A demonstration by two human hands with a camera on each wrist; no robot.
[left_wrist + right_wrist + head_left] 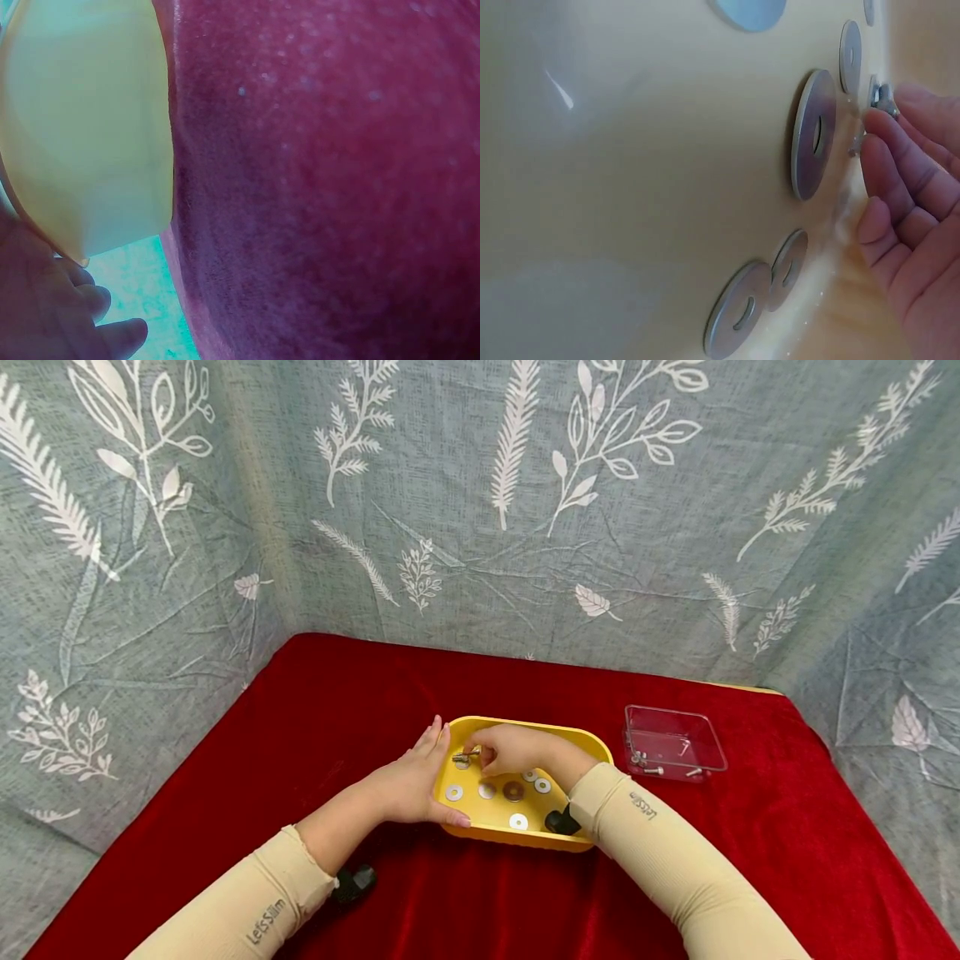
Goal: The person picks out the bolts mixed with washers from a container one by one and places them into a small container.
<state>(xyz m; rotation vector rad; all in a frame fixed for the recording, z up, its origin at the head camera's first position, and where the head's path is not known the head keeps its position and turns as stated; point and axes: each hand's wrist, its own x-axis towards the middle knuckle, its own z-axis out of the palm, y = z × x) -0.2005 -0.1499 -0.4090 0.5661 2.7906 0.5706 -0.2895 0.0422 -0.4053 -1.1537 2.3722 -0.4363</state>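
A shallow yellow bin (525, 837) lies on red cloth, with several flat washers (518, 821) spread over its floor. My left hand (408, 785) rests against its left end, fingers straight along the side and thumb on the front rim. In the left wrist view, fingertips (124, 337) show beyond the bin's corner (90, 135). My right hand (517, 750) reaches inside and pinches a small metal bolt (472, 753) near the left end; other small hardware lies beneath it. In the right wrist view, the bolt (885, 103) is partly hidden by the fingers. A darker, larger washer (814, 135) lies nearer the camera.
To the right stands a clear plastic box (675, 745) with several bolts and nuts (637, 757) in it. Red cloth (360, 693) covers the table. A grey curtain with white leaf patterns (450, 485) hangs behind and at both sides.
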